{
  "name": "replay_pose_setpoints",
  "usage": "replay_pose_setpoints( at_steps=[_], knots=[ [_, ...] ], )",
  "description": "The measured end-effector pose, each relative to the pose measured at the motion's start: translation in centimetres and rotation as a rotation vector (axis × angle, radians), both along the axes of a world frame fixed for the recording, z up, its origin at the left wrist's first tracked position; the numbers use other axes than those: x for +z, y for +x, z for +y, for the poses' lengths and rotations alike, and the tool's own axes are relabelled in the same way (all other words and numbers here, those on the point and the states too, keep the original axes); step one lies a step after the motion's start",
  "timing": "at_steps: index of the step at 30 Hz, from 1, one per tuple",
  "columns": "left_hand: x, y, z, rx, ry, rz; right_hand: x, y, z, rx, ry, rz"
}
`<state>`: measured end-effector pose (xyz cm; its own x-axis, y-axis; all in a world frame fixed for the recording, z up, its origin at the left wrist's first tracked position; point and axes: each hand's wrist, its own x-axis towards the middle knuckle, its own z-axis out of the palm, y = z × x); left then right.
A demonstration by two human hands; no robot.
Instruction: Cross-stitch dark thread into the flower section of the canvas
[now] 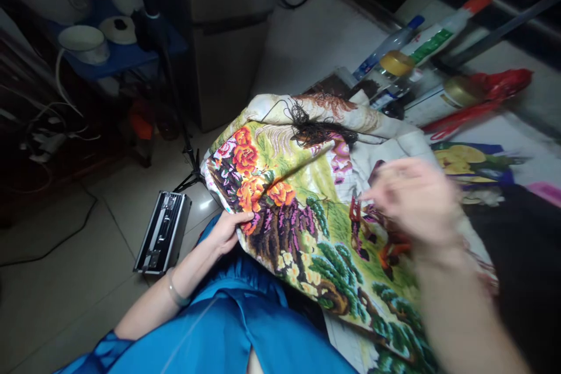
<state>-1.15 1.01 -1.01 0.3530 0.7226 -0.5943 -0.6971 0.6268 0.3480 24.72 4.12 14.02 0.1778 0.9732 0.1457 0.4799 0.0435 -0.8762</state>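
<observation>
A large cross-stitch cloth (307, 181) with orange and red flowers, green foliage and unstitched white patches is spread over my lap and the surface in front. My left hand (231, 231) grips its near left edge, thumb on top and fingers underneath. Over the right part of the cloth is my right hand (409, 198), smeared by motion. Its fingertips look pinched together close to the fabric; anything between them is too small and blurred to make out. A tangle of dark thread (324, 128) lies on the rolled far part of the cloth.
On the floor at left stands a black and silver case (163, 232) beside a tripod (190, 163). Bottles (390, 47), a gold-lidded jar (460, 93) and a red plastic bag (504, 85) crowd the back right. A white pot (83, 44) rests on a blue stool (100, 70).
</observation>
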Motion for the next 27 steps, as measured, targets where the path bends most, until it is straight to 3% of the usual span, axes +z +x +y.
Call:
replay_pose_setpoints(
  at_steps=[2, 4, 8, 22, 27],
  knots=[
    [0.1, 0.0, 0.0, 0.0, 0.002, -0.006, -3.2, -4.3, -1.2, 0.301, -0.237, -0.077],
    [0.3, 0.1, 0.0, 0.003, 0.0, -0.005, -6.2, -7.9, -2.3, 0.497, -0.245, -0.215],
    [0.9, 0.1, 0.0, 0.013, 0.022, -0.001, -9.1, -10.6, -2.9, 0.551, -0.153, -0.423],
    [0.5, 0.2, -0.1, 0.033, 0.009, 0.006, -9.0, -10.4, -2.1, 0.605, -0.208, -0.68],
    [0.5, 0.2, -0.1, 0.033, 0.019, 0.032, -7.8, -11.4, -1.9, 0.656, -0.234, -0.862]
  ],
)
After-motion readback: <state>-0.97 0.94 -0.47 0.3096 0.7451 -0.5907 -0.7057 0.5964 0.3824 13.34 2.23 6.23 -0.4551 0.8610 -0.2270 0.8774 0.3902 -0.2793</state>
